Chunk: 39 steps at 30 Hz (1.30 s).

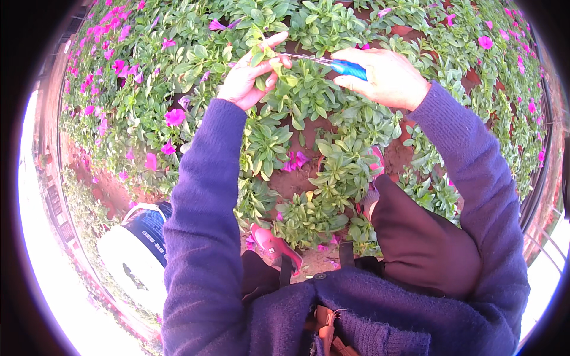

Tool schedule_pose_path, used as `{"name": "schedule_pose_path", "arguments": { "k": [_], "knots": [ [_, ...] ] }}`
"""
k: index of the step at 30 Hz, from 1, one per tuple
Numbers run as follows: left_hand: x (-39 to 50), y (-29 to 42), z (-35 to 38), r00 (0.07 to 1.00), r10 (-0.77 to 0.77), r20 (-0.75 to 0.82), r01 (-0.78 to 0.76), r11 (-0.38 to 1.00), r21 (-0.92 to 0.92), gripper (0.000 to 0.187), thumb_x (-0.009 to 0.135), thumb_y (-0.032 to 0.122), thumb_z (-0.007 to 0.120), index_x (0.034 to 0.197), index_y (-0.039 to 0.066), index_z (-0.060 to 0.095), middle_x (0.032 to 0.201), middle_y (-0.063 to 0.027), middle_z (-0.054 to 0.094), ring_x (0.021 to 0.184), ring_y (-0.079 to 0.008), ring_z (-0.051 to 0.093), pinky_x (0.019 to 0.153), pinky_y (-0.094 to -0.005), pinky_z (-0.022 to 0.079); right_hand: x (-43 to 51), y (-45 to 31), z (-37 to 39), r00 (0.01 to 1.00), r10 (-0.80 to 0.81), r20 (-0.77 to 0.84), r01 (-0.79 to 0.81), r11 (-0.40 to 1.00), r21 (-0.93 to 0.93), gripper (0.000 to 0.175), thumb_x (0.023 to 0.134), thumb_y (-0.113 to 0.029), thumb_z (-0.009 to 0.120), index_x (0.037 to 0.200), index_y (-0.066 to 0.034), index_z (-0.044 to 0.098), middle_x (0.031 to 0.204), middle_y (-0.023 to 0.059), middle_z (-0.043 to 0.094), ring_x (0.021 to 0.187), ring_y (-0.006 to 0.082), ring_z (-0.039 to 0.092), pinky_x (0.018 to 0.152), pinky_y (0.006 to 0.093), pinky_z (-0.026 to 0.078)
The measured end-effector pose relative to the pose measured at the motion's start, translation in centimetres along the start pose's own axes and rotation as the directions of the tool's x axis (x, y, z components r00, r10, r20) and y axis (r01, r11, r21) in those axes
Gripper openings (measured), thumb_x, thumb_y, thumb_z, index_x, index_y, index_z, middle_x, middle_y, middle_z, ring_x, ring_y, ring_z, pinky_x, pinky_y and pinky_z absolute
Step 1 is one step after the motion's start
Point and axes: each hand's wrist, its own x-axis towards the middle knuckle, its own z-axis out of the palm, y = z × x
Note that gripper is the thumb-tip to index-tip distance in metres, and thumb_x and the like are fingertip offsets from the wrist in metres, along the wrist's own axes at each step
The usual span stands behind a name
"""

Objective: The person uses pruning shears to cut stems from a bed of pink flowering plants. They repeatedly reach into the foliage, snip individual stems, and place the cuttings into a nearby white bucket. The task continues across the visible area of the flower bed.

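My left hand (242, 82) is at the upper middle, palm partly turned up, with light green leafy shoots (285, 79) held among its curled fingers. In my right hand (394, 78) are small garden snips (349, 70) with blue handles. Their thin metal blades point left and reach the fingertips of my left hand. Whether the blades touch a stem cannot be made out. Around and below both hands grow leafy petunia plants (314, 91), some bearing magenta flowers (175, 117).
At the lower left stands a white and dark blue bucket (149, 231) with a handle; it bears writing. My pink shoe (269, 244) rests on soil among the plants. Bare reddish soil (289, 184) shows between them. Dark hoses or pipes (541, 178) run along the right edge.
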Motion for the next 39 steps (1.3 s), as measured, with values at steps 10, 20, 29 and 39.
{"name": "schedule_pose_path", "arguments": {
  "k": [10,20,29,39],
  "knots": [
    [-1.8,-0.3,2.7,0.987,-0.03,0.16,0.041,0.997,-0.064,0.071,0.088,0.004,0.057,0.152,0.012,0.026,0.093,-0.0133,0.061,0.061,-0.0074,0.053,0.046,-0.0152,0.045,-3.0,-1.6,-0.7,0.995,-0.075,-0.063,0.075,0.997,0.01,0.038,0.087,-0.047,0.061,0.11,-0.0165,0.06,0.085,0.0113,0.066,0.08,0.0332,0.066,0.071,0.0467,0.052],
    [-3.7,0.0,6.6,0.984,-0.09,0.153,0.057,0.977,0.204,0.061,0.091,0.015,0.055,0.148,0.006,0.035,0.084,-0.0086,0.061,0.06,-0.0063,0.052,0.044,-0.0165,0.04,-6.0,-3.9,-2.0,0.998,-0.041,-0.038,0.04,0.999,-0.029,0.038,0.086,-0.048,0.062,0.108,-0.0175,0.062,0.083,0.0099,0.066,0.079,0.0307,0.066,0.07,0.0449,0.053],
    [-12.7,5.8,7.1,0.95,-0.003,-0.313,0.163,0.86,0.483,0.03,0.098,0.033,0.052,0.116,0.013,0.065,0.083,0.0024,0.055,0.066,-0.0051,0.049,0.049,-0.0178,0.036,-8.0,-4.3,-3.1,0.995,-0.043,-0.091,0.048,0.998,0.046,0.04,0.086,-0.047,0.063,0.113,-0.0177,0.062,0.087,0.0107,0.067,0.082,0.0313,0.067,0.073,0.0427,0.053],
    [-55.9,18.9,-0.9,-0.129,0.716,-0.687,0.74,0.53,0.414,0.025,0.097,0.031,0.056,0.098,0.008,0.065,0.072,0.0017,0.059,0.05,-0.0018,0.047,0.041,-0.0208,0.034,-11.6,1.4,-0.6,0.944,0.295,0.15,-0.321,0.925,0.204,0.049,0.087,-0.053,0.059,0.12,-0.0173,0.062,0.096,0.0146,0.07,0.087,0.0343,0.067,0.078,0.0428,0.052]
  ]
}}
